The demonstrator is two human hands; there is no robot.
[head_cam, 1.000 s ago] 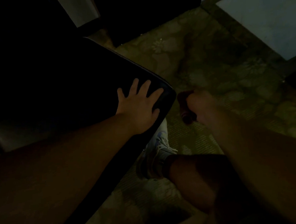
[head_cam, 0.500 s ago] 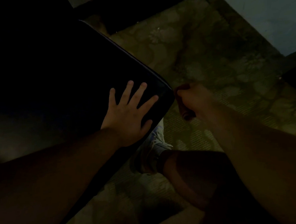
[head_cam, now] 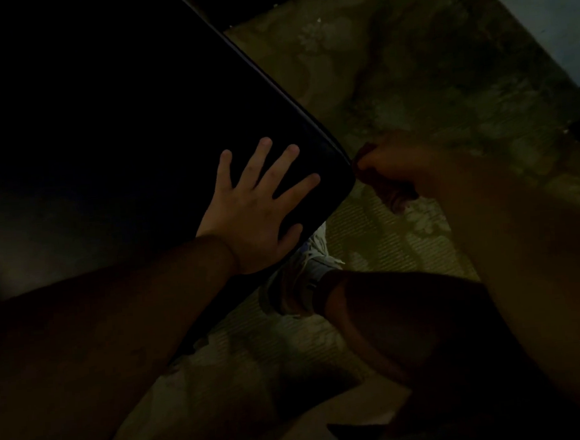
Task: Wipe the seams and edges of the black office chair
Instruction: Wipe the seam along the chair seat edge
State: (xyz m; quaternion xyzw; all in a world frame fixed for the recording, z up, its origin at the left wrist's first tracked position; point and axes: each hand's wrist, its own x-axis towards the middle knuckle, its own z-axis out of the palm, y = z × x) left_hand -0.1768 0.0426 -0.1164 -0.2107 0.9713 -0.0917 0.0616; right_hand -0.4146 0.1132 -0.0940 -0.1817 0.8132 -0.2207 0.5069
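Under left hand (head_cam: 254, 219), black chair (head_cam: 136, 110).

Both forearms are bare, with no sleeve, watch or band showing on the left hand (head_cam: 254, 219) or the right hand (head_cam: 398, 167). Below the left hand, a light grey-white laced sneaker (head_cam: 296, 281) covers one foot, with a dark sock cuff just above it at the ankle. The leg (head_cam: 403, 332) rising from the sneaker is bare in the dim light.
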